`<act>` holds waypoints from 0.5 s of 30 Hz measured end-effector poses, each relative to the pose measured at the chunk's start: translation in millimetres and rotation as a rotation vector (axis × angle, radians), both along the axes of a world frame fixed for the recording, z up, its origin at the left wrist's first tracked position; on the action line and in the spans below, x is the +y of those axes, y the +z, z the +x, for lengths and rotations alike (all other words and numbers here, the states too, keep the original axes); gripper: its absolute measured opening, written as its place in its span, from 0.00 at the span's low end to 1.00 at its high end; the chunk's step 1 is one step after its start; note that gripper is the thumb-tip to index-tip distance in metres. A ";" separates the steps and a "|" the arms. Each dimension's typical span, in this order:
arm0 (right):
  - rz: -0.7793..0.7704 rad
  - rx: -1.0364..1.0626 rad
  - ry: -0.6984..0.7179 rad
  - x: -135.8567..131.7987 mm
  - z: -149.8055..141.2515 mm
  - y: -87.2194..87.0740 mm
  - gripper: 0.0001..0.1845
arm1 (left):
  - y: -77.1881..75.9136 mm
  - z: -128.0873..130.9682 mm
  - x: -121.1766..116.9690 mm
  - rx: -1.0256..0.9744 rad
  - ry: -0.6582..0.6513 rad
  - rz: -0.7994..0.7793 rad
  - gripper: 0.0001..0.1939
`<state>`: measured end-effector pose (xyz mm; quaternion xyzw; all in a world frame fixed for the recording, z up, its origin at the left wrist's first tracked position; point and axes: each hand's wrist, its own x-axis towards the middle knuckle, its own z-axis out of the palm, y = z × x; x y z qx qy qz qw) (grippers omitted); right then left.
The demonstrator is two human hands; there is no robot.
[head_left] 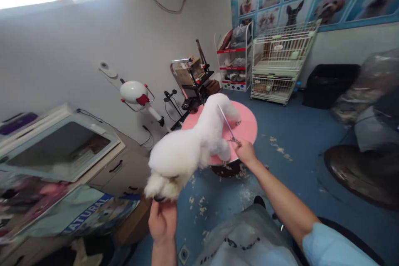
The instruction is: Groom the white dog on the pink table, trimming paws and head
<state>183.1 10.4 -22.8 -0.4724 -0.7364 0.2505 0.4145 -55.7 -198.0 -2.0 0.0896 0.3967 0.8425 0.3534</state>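
A fluffy white dog (193, 145) stands on a round pink grooming table (246, 126), its head toward me. My left hand (162, 221) is closed under the dog's chin, holding its muzzle up. My right hand (245, 151) grips a pair of long silver scissors (227, 124) whose blades lie against the dog's back and flank.
White fur clippings (280, 147) lie scattered on the blue floor. A wire cage (279, 64) and a shelf rack (233, 58) stand at the far wall. A glass-fronted cabinet (59, 145) is at left, a white dryer on a stand (135, 93) behind it. Dark round object (361, 174) at right.
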 end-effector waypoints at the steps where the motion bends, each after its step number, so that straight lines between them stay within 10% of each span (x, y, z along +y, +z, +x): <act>1: 0.036 -0.062 0.053 18.1 5.6 9.9 0.14 | 2.0 2.3 -0.4 -0.016 0.031 -0.034 0.16; 4: 0.157 -0.336 0.330 75.3 23.9 43.1 0.11 | 11.0 13.6 2.0 -0.080 0.156 -0.114 0.13; 9: 0.136 -0.607 0.173 140.3 32.0 99.7 0.12 | 24.4 34.7 16.2 -0.308 0.428 -0.016 0.23; 13: 0.331 -0.693 0.612 165.9 22.9 115.2 0.08 | 22.6 43.1 15.7 -0.044 0.455 -0.167 0.24; 15: 0.314 -0.739 0.549 198.7 29.3 116.7 0.10 | 24.4 49.0 12.8 0.160 0.473 -0.288 0.23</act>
